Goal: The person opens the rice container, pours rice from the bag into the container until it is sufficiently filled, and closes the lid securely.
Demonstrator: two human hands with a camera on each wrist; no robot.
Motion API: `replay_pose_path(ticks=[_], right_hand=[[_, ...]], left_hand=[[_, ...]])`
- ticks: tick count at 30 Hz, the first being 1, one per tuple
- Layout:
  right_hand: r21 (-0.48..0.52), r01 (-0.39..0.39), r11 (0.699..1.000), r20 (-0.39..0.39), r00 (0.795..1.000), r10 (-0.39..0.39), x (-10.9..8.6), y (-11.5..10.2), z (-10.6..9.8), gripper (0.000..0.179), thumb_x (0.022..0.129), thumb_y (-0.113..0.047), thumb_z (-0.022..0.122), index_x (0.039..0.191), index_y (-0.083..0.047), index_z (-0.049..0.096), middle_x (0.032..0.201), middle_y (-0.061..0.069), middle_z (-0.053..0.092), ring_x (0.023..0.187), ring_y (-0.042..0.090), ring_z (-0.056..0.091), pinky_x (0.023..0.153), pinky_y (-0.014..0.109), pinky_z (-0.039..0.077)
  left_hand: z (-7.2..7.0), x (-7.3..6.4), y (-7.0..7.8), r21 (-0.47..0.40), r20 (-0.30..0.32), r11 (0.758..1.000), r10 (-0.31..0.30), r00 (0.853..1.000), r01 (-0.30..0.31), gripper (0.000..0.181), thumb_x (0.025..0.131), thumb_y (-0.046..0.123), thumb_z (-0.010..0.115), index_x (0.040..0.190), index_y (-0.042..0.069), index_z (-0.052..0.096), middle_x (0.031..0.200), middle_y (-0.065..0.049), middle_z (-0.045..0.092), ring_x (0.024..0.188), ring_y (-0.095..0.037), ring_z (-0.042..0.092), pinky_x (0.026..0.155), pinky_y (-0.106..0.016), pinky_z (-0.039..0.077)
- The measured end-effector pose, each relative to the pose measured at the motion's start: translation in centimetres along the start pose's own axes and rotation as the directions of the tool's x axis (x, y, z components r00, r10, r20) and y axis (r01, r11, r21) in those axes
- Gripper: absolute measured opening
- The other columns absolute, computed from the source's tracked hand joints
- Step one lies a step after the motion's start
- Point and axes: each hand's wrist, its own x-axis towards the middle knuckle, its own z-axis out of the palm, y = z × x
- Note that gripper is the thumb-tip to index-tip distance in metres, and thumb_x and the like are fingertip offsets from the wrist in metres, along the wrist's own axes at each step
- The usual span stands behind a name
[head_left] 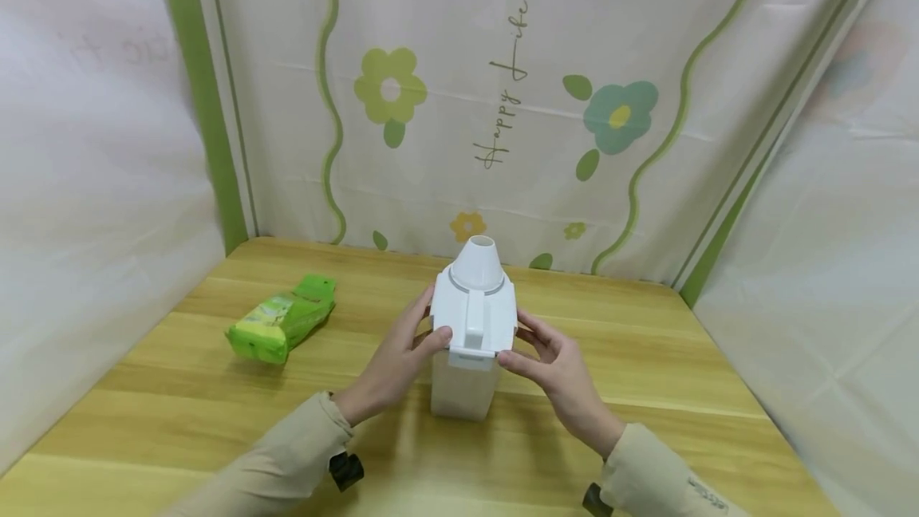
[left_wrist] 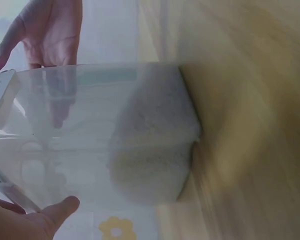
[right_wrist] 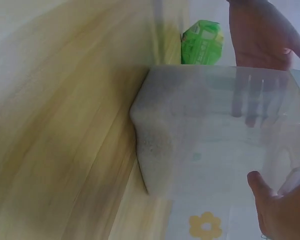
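Note:
A tall translucent storage container (head_left: 463, 391) stands upright on the wooden table in the head view. Its white lid (head_left: 495, 324) carries a handle and a cone-shaped spout (head_left: 477, 265). Pale, fine-grained contents (left_wrist: 152, 125) lie in its lower part, heaped unevenly. My left hand (head_left: 393, 357) holds the lid end from the left, thumb at the front edge. From the opposite side my right hand (head_left: 562, 380) holds it likewise, its thumb (right_wrist: 260, 186) showing in the right wrist view. Fingers behind the container show only faintly through the plastic.
A crumpled green bag (head_left: 283, 319) lies on the table (head_left: 610, 453) to the left of the container. Flower-printed fabric (head_left: 445, 102) hangs behind the table, and pale sheets (head_left: 826, 262) enclose both sides.

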Motion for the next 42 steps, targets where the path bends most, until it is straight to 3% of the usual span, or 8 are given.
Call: replay_pose_path(ticks=[4,11,18,28,35,42], right_hand=[[0.039,0.016,0.999,0.04,0.999,-0.018,-0.3,-0.3,0.0,0.075,0.083,-0.002,0.078,0.148,-0.002,0.04,0.149,0.012,0.04,0.132,0.033,0.042,0.098,0.039,0.048],[0.043,0.021,0.999,0.043,0.999,-0.023,-0.5,-0.3,0.3,0.076,0.083,-0.002,0.078,0.148,-0.001,0.038,0.149,0.011,0.04,0.134,0.029,0.041,0.099,0.038,0.047],[0.024,0.023,0.999,0.02,1.0,-0.023,-0.6,-0.2,0.5,0.08,0.082,-0.002,0.079,0.15,-0.005,0.037,0.149,0.012,0.039,0.133,0.034,0.041,0.099,0.037,0.047],[-0.047,0.064,0.997,0.008,0.998,-0.064,-0.2,-0.2,1.2,0.093,0.078,-0.004,0.084,0.153,-0.007,0.03,0.153,0.008,0.032,0.136,0.03,0.037,0.101,0.033,0.044],[-0.044,0.074,0.996,0.005,0.997,-0.074,-0.1,-0.1,1.3,0.091,0.079,-0.005,0.083,0.153,-0.007,0.031,0.153,0.005,0.032,0.136,0.027,0.037,0.102,0.032,0.043],[-0.049,0.058,0.997,-0.009,0.998,-0.058,0.0,0.0,1.3,0.089,0.08,-0.007,0.083,0.153,-0.009,0.032,0.153,0.004,0.032,0.135,0.026,0.038,0.101,0.032,0.044]], left_hand=[[-0.5,-0.4,0.1,0.021,0.044,1.0,-0.006,0.999,0.006,0.073,0.1,0.026,0.06,0.158,0.019,0.017,0.156,-0.002,0.025,0.137,-0.024,0.032,0.106,-0.044,0.039],[-1.1,-0.9,0.1,0.088,0.041,0.996,-0.019,0.999,0.015,0.08,0.094,0.033,0.07,0.157,0.017,0.024,0.154,0.002,0.031,0.135,-0.024,0.038,0.102,-0.039,0.044],[-1.4,-1.0,0.2,0.117,0.05,0.993,-0.002,0.999,-0.004,0.082,0.09,0.034,0.074,0.156,0.016,0.028,0.151,0.002,0.036,0.131,-0.021,0.043,0.1,-0.037,0.046],[-1.6,-0.8,0.2,0.134,0.053,0.991,0.006,0.999,-0.013,0.083,0.088,0.034,0.076,0.155,0.016,0.03,0.151,0.002,0.038,0.129,-0.021,0.046,0.1,-0.036,0.046],[-1.3,-1.2,3.7,0.06,0.036,0.998,-0.02,0.999,0.018,0.079,0.088,0.013,0.076,0.151,-0.001,0.031,0.15,-0.017,0.037,0.129,-0.035,0.045,0.102,-0.047,0.044],[-1.2,-1.1,3.6,0.018,0.032,1.0,-0.022,0.999,0.022,0.078,0.089,0.011,0.075,0.151,-0.002,0.031,0.15,-0.018,0.038,0.128,-0.033,0.046,0.102,-0.046,0.044]])
